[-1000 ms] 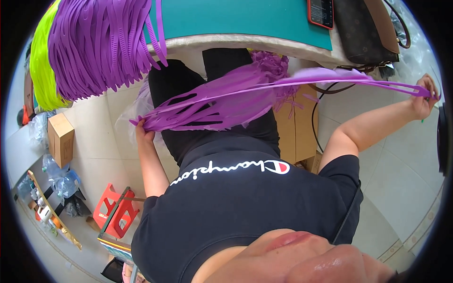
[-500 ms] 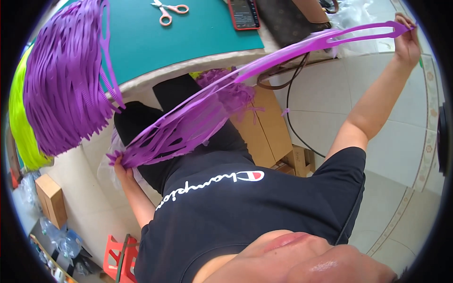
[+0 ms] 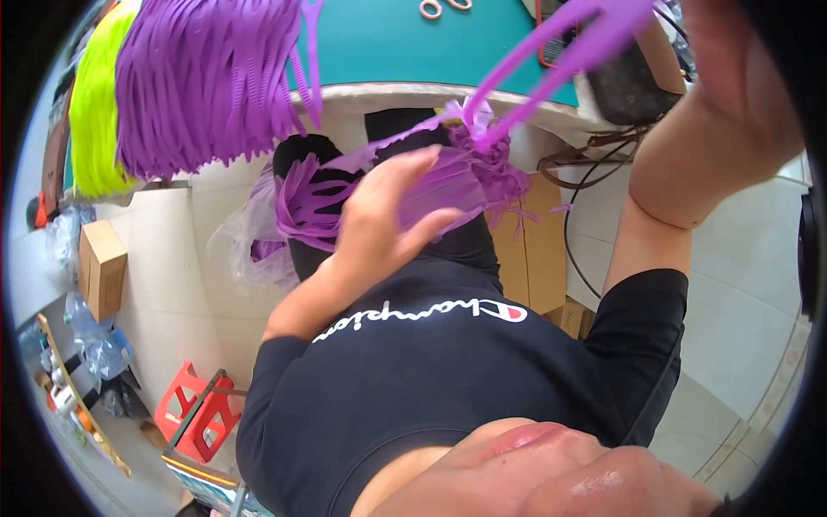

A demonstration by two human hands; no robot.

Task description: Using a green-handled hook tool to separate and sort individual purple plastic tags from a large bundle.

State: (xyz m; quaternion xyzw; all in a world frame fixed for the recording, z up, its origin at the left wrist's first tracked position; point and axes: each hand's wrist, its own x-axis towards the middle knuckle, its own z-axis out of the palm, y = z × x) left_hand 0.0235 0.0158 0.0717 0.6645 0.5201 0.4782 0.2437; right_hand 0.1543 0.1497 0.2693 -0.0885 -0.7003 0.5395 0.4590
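Observation:
Above my lap, my left hand [image 3: 383, 211] is open, thumb and fingers apart, in front of a loose bunch of purple rubbery straps [image 3: 319, 202]. My right hand [image 3: 732, 52] is raised at the upper right, large and blurred, its fingertips cut off by the frame. A purple slotted strap [image 3: 594, 52] hangs from beside it, two thin legs slanting down towards my lap; the grip itself is hidden. Tangled purple scraps [image 3: 500, 177] lie by my knees. A thick bundle of purple straps [image 3: 207, 82] drapes over the table edge at the left.
Bright yellow-green straps [image 3: 95, 103] hang beside the purple bundle. On the green mat [image 3: 379, 52] lie pink-handled scissors [image 3: 431, 9] and a red-cased phone [image 3: 551, 43]. A brown bag [image 3: 633, 82] sits at the right. Cardboard boxes [image 3: 102, 267] and a red stool [image 3: 198, 414] are on the floor.
My left hand has let go of the strap ends and moved right, opening. My right hand has come up closer with a strap, pulled away from the bunch. The view has shifted.

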